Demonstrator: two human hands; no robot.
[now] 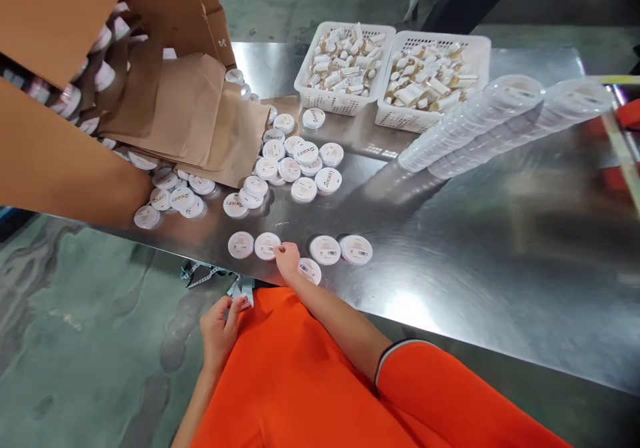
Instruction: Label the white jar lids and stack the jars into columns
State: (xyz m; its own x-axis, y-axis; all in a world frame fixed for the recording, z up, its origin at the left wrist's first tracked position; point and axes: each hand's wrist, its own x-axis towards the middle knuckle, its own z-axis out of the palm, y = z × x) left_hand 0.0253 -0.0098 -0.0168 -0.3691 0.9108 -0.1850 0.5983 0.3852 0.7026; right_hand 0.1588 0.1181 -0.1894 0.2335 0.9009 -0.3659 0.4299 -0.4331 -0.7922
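Note:
In the head view my left hand (217, 335) is at the table's front edge, pinching a strip of small labels (243, 299) whose pale backing hangs behind it. My right hand (289, 260) rests over the metal table, fingers pinched together at the right side of a round white jar (267, 246). What those fingertips hold, if anything, is hidden. Left of that jar lies another round jar (241, 245) with a small printed patch. A jar (310, 271) sits partly behind my right wrist, and two more, a white jar (325, 250) and its neighbour (357, 250), lie further right.
A tilted cardboard box (65, 148) with brown paper sheets (185, 108) spills round jars (304, 189) onto the metal table (475, 248). Two white baskets (345, 105) of small bottles stand at the back. Tall stacks of clear-lidded round containers (465, 125) rise at the right.

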